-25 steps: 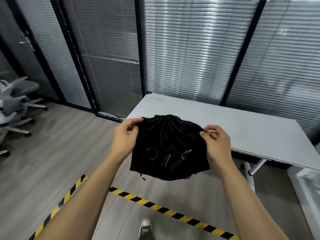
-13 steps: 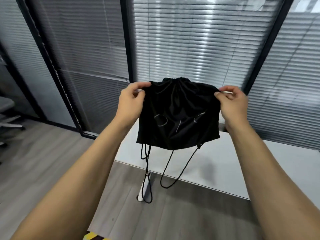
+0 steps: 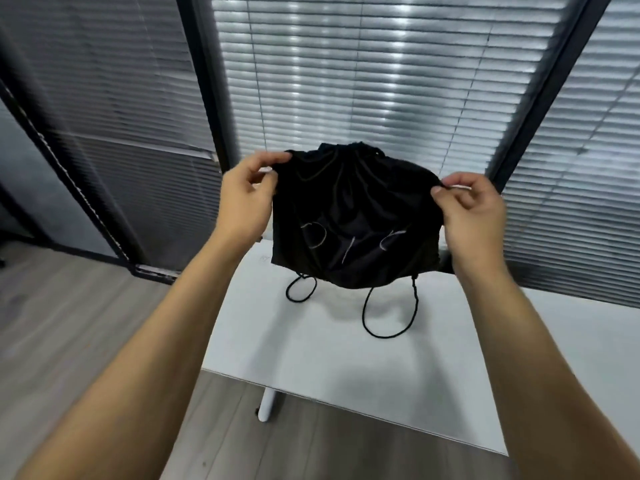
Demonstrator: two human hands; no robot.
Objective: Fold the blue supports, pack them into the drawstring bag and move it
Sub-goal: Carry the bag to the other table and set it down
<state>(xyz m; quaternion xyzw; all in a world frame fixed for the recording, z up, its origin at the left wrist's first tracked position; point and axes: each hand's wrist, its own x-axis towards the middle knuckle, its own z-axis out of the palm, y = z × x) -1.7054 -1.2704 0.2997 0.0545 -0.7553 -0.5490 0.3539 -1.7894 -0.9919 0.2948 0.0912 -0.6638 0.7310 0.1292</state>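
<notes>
Since approx. 0.5 s ago the drawstring bag (image 3: 353, 216) has been carried fwd. Its cords (image 3: 384, 327) were then hanging past the counter's near edge, and both bag and cords are now seen over the counter (image 3: 346, 358) top. The grip is unchanged.

The black bag is held up in the air, mouth gathered at 12 o'clock and pale markings on the side facing the camera. Its upper corner at approx. 10 o'clock is pinched by the left hand (image 3: 247, 199), thumb and curled fingers closed on the fabric. The corner at approx. 2 o'clock is pinched the same way by the right hand (image 3: 474, 213). The fabric is stretched between the two hands.

Two cord loops hang from the bag's bottom edge, at approx. 7 and 5 o'clock. Whether they touch the counter cannot be told. A soft shadow is cast on the white top at 6 o'clock of the bag.

Closed blinds (image 3: 346, 81) are seen behind at 12 o'clock. Grey wood floor (image 3: 69, 323) is seen at 9 o'clock, and a white counter leg (image 3: 268, 405) under the near edge.
</notes>
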